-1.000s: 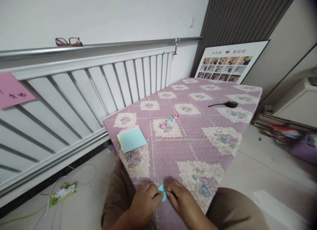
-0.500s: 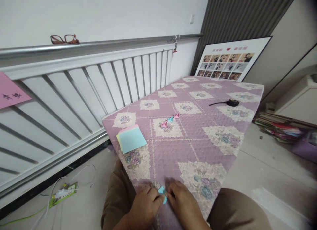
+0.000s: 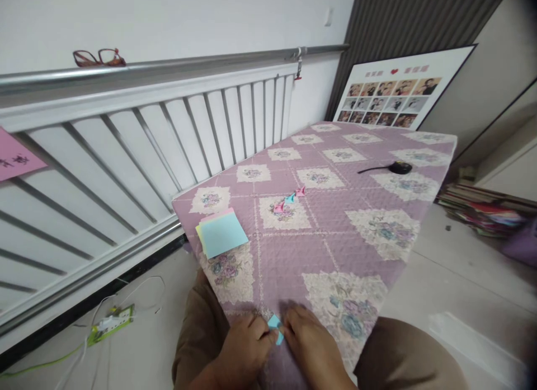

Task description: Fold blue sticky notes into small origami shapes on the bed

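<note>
A small folded piece of light-blue paper (image 3: 274,322) lies at the near edge of the table, between my two hands. My left hand (image 3: 248,342) pinches its left side with thumb and forefinger. On the other side, my right hand (image 3: 308,337) is closed with its fingertips on the paper's right edge; its knuckles are a little blurred. Farther up the cloth stand three small folded paper pieces: a pink one (image 3: 279,207), a blue one (image 3: 290,198) and another pink one (image 3: 301,191). A stack of coloured paper sheets (image 3: 224,234), blue on top, rests at the left.
A floral quilted cloth (image 3: 289,255) covers the table. Toward the far right lies a black tape measure (image 3: 400,167). A white radiator (image 3: 168,144) runs along the left side, with eyeglasses (image 3: 98,58) on the pipe above. A power strip (image 3: 111,324) with cords is on the floor.
The camera view has shifted slightly. Both hands stay on the blue paper in nearly the same position, with no clear change in the fold.
</note>
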`<state>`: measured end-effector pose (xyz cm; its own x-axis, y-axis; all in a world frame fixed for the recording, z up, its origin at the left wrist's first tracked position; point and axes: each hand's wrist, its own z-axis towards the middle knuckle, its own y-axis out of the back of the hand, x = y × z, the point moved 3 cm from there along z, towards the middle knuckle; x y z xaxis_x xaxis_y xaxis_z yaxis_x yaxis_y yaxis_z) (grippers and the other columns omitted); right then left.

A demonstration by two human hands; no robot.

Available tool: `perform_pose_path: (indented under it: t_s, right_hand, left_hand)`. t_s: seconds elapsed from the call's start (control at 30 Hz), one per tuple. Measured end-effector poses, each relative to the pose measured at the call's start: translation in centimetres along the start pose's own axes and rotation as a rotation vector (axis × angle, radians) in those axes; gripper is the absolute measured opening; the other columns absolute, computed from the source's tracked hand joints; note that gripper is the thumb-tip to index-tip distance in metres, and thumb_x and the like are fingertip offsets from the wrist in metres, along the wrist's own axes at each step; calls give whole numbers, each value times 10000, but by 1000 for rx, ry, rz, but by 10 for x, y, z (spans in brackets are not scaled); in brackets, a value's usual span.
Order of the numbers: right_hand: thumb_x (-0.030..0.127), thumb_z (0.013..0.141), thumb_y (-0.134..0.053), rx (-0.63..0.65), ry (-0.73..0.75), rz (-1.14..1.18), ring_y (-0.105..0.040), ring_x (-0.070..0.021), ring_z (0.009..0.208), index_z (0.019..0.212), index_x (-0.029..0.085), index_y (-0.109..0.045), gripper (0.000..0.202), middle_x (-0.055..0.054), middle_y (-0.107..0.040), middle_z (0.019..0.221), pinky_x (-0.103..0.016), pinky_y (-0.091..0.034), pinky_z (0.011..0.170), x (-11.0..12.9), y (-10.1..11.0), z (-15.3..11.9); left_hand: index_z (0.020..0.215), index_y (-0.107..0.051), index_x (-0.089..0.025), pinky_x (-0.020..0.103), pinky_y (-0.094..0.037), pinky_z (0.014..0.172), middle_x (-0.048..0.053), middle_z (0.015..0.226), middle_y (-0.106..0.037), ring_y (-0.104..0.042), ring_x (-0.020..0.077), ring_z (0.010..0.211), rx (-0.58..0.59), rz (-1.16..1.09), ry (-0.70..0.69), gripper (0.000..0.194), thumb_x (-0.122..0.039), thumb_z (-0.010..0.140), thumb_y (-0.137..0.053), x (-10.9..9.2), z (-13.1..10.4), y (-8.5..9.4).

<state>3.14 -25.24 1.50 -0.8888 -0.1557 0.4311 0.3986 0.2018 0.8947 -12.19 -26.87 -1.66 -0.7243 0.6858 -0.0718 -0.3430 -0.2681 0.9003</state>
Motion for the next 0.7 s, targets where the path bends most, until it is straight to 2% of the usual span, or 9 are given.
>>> perform_pose_path:
  t_s: [0.13,0.27,0.57,0.7]
  right_hand:
    - [172,812,-514,-3,-10,84,-587,-198,802,713,212,-557,115,-31,-630,807,-288,-411,701,-3,6,3]
    - [193,821,-493,-11,-63,205,-591,-173,734,741,221,-542,99,-4,-632,752,-264,-393,648,-8,13,4]
    - [205,773,-584,-26,-59,86,-585,-206,789,729,216,-554,55,-27,-626,804,-288,-389,665,0,11,5]
    - [213,802,-566,3,-61,34,-588,-227,835,743,215,-568,60,-42,-630,840,-308,-406,691,1,9,4]
  left_hand:
    - [894,-593,-237,272,-318,588,-23,767,-561,-486,159,715,49,4,14,23,-238,885,-571,-1,4,6]
    - [1002,-588,-245,280,-327,588,-25,751,-568,-478,160,680,31,51,-8,134,-237,868,-600,-7,5,17]
    - [1106,-570,-264,308,-305,635,-6,850,-614,-497,172,730,-40,106,71,205,-234,947,-444,-15,-4,17]
    - [1153,-556,-301,322,-318,677,-13,907,-638,-507,178,762,-40,35,125,239,-298,920,-503,-13,-12,12]
